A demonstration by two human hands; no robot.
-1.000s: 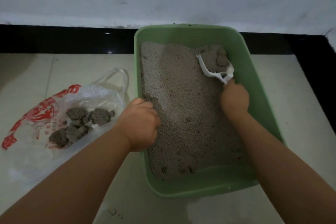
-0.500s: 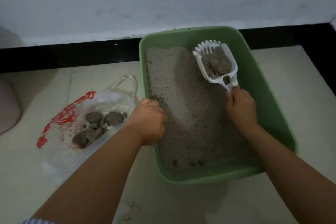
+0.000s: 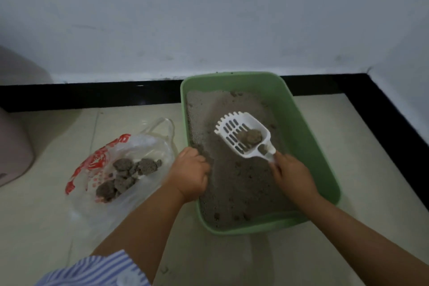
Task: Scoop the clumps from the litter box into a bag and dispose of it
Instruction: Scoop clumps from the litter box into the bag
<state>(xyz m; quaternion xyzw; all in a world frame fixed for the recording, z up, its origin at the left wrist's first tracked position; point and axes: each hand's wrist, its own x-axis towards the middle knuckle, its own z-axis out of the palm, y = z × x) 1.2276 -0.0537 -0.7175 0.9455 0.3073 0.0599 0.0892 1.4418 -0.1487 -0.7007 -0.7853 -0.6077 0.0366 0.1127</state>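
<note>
Green plastic litter box (image 3: 299,123) sits on the pale tiled floor (image 3: 46,227) with its far end right up against the black baseboard (image 3: 92,95) below the white wall (image 3: 209,18), and its right side not far from the room's corner, so there's only a narrow strip of floor on that side. Grey litter (image 3: 236,188) fills it, banked higher toward the left wall and far end. My right hand (image 3: 293,175) has its fingers wrapped round the handle of the white slotted scoop (image 3: 241,134), which is lifted above the litter near the middle of the box with a couple of clumps (image 3: 250,136) sitting at the handle end of the bowl. My left hand (image 3: 190,174) is curled over the box's left rim, gripping it about halfway along. Just left of that rim, the clear plastic bag (image 3: 144,146) with red print lies on the floor, mouth toward the box, with a pile of grey clumps (image 3: 127,174) already in it. Plenty of open floor in front of the bag and box. A pinkish object (image 3: 14,146) sits at the far left edge, well apart from the bag. Striped sleeve (image 3: 97,269) shows at the bottom.
</note>
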